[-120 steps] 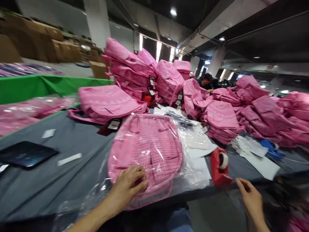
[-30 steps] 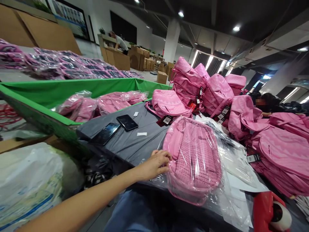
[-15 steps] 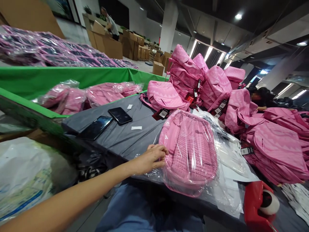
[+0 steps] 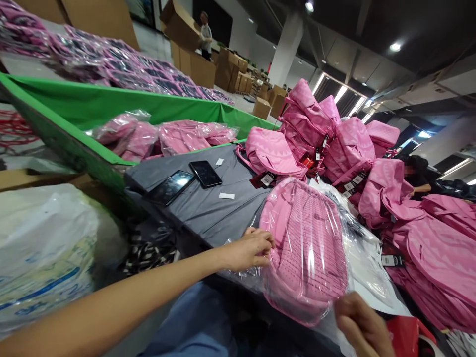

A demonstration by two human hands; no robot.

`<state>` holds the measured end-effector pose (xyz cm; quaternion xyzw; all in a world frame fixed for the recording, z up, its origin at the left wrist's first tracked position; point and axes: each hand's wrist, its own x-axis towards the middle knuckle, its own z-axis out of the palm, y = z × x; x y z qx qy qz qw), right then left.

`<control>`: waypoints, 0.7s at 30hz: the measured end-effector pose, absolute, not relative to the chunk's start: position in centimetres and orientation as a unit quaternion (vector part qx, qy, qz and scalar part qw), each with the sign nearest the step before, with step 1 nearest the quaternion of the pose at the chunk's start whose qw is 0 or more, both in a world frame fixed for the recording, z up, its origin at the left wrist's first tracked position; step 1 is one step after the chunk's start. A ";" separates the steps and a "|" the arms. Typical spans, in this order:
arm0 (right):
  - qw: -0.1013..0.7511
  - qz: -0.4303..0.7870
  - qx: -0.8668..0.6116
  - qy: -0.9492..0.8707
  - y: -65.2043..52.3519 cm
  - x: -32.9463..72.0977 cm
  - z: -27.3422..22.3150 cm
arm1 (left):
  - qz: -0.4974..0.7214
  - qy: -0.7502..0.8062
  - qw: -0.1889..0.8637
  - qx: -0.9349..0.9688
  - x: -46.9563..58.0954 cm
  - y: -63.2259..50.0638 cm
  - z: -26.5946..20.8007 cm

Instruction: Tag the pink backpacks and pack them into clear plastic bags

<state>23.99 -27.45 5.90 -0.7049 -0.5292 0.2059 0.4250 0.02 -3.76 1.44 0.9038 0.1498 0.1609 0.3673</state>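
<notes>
A pink backpack (image 4: 303, 248) inside a clear plastic bag (image 4: 330, 282) lies on the grey-covered table, its padded, dotted back facing up. At the bag's left edge, my left hand (image 4: 255, 248) has its fingers curled and pinched on the plastic. My right hand (image 4: 360, 325) is at the bag's lower right corner, closed and slightly blurred; whatever its fingers hold is hidden. A red tape dispenser (image 4: 405, 337) is just right of that hand, partly cut off by the frame.
Two dark phones (image 4: 206, 173) and small white slips (image 4: 226, 196) lie on the table (image 4: 208, 223). Pink backpacks (image 4: 308, 114) with tags are piled behind and right. Bagged backpacks (image 4: 186, 136) fill a green-lined bin (image 4: 74, 104) at left. A person (image 4: 205, 35) stands by cartons.
My right hand has come into view at the bag's lower right corner. My left hand stays at the bag's left edge. The view has swung so the scene sits further right.
</notes>
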 end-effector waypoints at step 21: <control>0.073 0.093 -0.717 -0.686 -14.8 16.1 3.0 | 0.139 0.143 0.384 0.902 -0.3 -4.0 2.3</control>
